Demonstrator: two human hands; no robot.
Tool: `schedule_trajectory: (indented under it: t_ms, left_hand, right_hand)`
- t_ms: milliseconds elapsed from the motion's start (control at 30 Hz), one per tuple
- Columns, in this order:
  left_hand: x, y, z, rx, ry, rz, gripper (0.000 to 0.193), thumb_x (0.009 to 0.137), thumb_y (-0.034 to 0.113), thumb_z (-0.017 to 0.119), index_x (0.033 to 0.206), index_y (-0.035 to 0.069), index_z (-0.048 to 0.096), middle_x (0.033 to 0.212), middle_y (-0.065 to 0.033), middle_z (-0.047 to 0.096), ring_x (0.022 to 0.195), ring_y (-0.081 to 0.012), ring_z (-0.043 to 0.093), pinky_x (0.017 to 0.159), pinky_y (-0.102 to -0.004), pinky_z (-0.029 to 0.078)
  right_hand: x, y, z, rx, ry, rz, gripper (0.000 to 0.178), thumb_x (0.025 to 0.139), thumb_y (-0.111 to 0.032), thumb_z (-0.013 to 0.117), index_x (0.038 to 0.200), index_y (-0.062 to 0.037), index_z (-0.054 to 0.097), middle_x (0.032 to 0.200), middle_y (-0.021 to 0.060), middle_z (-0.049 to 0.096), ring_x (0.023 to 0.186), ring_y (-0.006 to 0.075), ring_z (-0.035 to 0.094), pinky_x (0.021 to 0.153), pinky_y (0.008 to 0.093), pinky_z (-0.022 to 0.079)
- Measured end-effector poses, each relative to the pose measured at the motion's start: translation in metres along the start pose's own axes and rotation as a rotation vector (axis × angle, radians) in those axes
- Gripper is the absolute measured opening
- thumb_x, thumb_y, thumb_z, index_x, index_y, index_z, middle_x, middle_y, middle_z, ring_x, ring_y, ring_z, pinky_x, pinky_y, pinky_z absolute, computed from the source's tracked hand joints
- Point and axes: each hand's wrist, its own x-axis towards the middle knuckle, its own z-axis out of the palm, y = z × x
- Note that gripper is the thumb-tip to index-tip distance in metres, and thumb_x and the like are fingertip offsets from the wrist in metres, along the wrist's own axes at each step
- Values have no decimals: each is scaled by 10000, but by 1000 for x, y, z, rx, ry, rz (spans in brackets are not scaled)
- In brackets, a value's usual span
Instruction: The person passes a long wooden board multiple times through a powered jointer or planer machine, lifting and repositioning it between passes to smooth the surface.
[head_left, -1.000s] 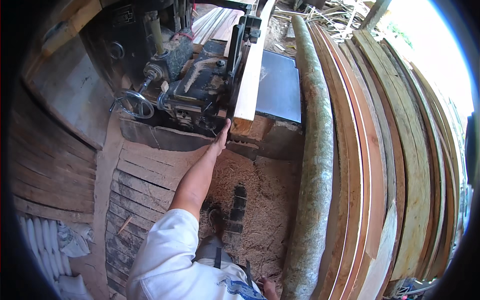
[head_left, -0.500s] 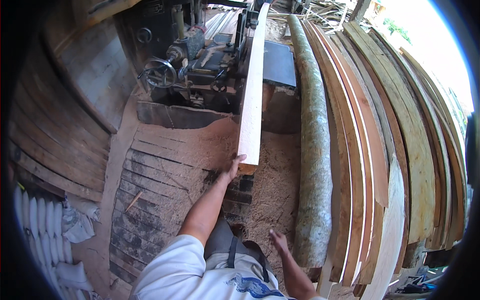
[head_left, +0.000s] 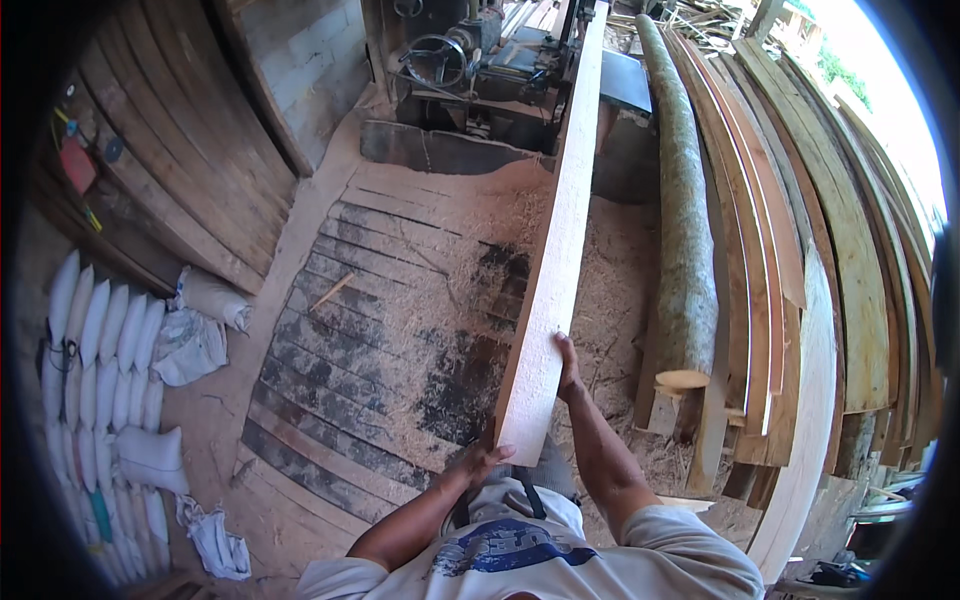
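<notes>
Head view: a pale beam (head_left: 562,260) lies between the left hand (head_left: 486,459), clasping its near end, and the right hand (head_left: 569,367), gripping its right side slightly farther forward; it stretches ahead of both hands.

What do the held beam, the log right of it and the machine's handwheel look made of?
Beam: wood, sawn and seemingly unfinished, by its pale, rough face.
Log: wood, likely with bark on, by its mottled grey-green side and pale cut end.
Handwheel: probably metal, perhaps polished, by its silvery shine.

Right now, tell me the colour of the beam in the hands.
The beam is pale cream, seen best in the head view.
</notes>
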Motion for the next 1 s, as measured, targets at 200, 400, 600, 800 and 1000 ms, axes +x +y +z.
schedule_trajectory:
  t_ms: [200,400,600,800,1000]
  left_hand:
    - [-165,-115,30,275,-56,-49,835,835,607,504,1385,21,278,1303,-155,439,1212,-240,420,1015,-376,336]
    - [-235,-179,95,-144,106,-436,917,839,758,295,1322,-16,382,1265,-148,480,1161,-256,466,992,-364,363]
    - [-339,-272,120,-687,78,-333,833,852,737,302,1290,51,477,1134,-118,597,1043,-230,590,894,-375,476]
    - [-495,-303,89,-861,-32,-329,792,883,694,297,1334,60,443,1156,-124,594,1021,-245,604,877,-390,498]
    - [-673,-325,90,-783,65,-493,785,884,696,293,1323,69,464,1151,-138,594,990,-255,603,848,-384,495]
  right_hand:
    - [-183,115,2,-45,23,45,780,715,-580,617,1261,-42,475,1126,156,574,996,292,560,889,399,441]
    - [-303,178,-50,-44,67,-31,791,707,-593,601,1251,-29,485,1078,169,596,942,295,585,840,406,467]
    - [-425,257,-5,-117,89,2,845,686,-640,587,1246,-17,482,1081,192,578,930,296,561,823,416,448]
    - [-521,378,24,-133,31,-15,814,735,-626,562,1274,-26,453,1120,185,568,986,291,559,871,404,443]
    - [-594,495,29,-159,-22,-49,758,808,-609,511,1287,-25,450,1161,169,564,1035,267,554,926,393,420]
